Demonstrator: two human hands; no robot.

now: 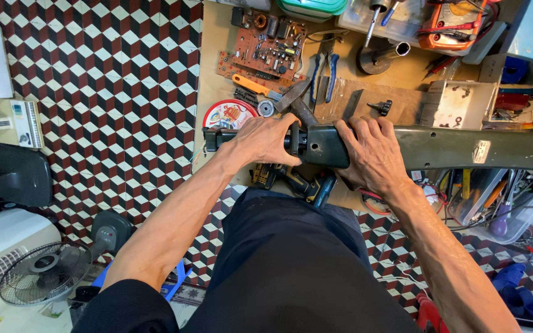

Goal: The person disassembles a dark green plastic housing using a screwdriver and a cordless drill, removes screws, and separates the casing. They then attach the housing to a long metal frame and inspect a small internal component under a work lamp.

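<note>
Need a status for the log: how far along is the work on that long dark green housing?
Done: nothing visibly finished.

In hand: left hand grips the black end piece; right hand clamps the dark green housing at the joint.

Left: cannot tell; circuit board, orange-handled tool and pliers lie untouched on the bench.

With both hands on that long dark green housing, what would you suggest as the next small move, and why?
Probably steady the dark green housing with the right hand while the left hand works the black end piece gently. Both hands already grip either side of the joint, and the housing lies across the cluttered workbench, so a small controlled motion seems safest.
</note>
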